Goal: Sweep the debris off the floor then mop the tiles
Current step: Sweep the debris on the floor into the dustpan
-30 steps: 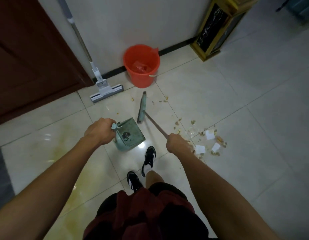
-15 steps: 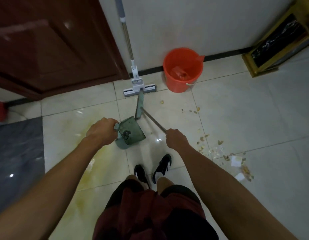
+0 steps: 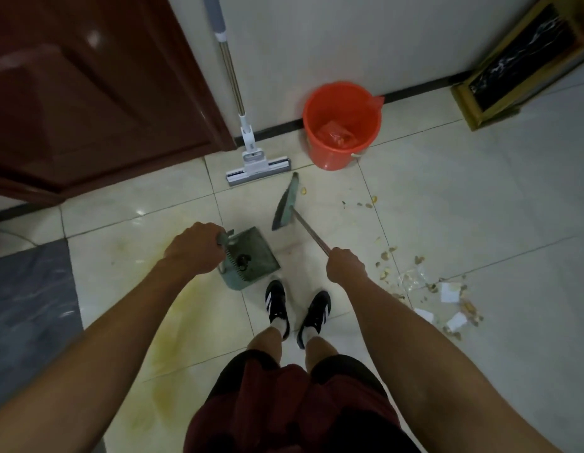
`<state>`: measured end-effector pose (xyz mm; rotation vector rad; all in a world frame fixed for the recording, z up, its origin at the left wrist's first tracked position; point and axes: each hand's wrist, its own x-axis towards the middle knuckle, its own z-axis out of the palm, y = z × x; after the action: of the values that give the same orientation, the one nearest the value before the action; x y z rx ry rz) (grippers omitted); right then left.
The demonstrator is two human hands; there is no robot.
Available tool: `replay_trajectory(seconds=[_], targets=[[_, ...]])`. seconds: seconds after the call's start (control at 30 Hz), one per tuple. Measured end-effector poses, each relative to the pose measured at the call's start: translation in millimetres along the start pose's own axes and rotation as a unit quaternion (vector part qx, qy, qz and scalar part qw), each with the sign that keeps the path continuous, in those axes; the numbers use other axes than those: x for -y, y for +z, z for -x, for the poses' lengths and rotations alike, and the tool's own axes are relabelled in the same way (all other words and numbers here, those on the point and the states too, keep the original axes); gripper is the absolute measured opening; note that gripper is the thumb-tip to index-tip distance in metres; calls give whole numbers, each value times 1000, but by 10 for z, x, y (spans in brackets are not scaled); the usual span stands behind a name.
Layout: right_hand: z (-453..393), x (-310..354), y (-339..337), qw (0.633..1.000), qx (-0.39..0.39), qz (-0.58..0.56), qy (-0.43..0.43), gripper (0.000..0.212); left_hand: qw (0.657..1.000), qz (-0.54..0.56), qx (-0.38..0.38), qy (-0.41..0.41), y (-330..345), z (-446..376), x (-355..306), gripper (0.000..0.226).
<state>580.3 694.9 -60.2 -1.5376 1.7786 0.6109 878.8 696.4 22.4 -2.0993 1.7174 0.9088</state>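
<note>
Pale glossy tile floor (image 3: 447,197), yellowish stain lower left. Left hand (image 3: 192,251) grips dustpan (image 3: 251,259) handle at centre; right hand (image 3: 346,268) grips broom (image 3: 285,207) stick. Debris (image 3: 424,289) scattered centre right. Mop (image 3: 251,158) leans on wall beside orange bucket (image 3: 341,125), top centre.

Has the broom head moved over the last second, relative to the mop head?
Yes. The broom head has swung right, away from the mop head, toward the bucket and the crumbs beside it.
</note>
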Motion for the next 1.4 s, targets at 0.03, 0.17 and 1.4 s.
replay_trajectory(seconds=[0.03, 0.17, 1.4], targets=[[4, -49, -12, 1000, 0, -7, 17, 29, 1000, 2, 2, 9, -23, -44, -23, 10], [43, -222, -35, 997, -5, -29, 76, 30, 999, -4, 4, 46, -101, -181, -153, 9], [1507, -1721, 1088, 978, -51, -168, 111, 28, 982, -121, -77, 123, 677, 1329, -1129, 31]])
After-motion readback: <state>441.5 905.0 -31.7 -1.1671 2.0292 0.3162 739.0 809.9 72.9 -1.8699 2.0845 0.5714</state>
